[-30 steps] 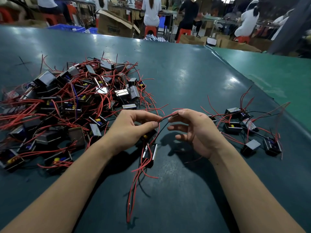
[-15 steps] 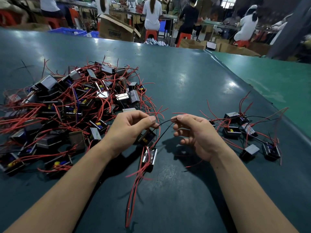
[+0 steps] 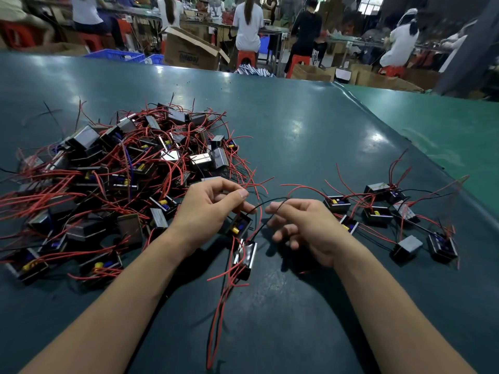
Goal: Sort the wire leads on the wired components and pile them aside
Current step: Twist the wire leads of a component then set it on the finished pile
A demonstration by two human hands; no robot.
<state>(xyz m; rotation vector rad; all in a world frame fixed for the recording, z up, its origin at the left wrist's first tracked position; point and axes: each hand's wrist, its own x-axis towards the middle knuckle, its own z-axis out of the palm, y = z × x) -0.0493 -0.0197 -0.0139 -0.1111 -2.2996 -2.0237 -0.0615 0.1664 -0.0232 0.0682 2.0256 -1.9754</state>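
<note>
A big tangled heap of black boxy components with red leads (image 3: 113, 174) covers the left of the dark green table (image 3: 297, 130). A smaller spread-out group of the same components (image 3: 378, 211) lies to the right. Between my hands lie two components: one (image 3: 239, 225) just under my left hand (image 3: 208, 211), another (image 3: 246, 256) nearer me with long red leads trailing toward me. My left hand pinches wire leads between thumb and fingers. My right hand (image 3: 302, 228) pinches a thin black lead (image 3: 272, 202) that arcs across to my left hand.
The table's right edge meets a lighter green surface (image 3: 445, 136). Beyond the far edge stand cardboard boxes (image 3: 189, 52), blue crates (image 3: 116, 55) and red stools, with several people working at benches.
My hands have drawn apart, the right moving rightward. The black lead now spans the gap between them. The camera view has tilted down slightly.
</note>
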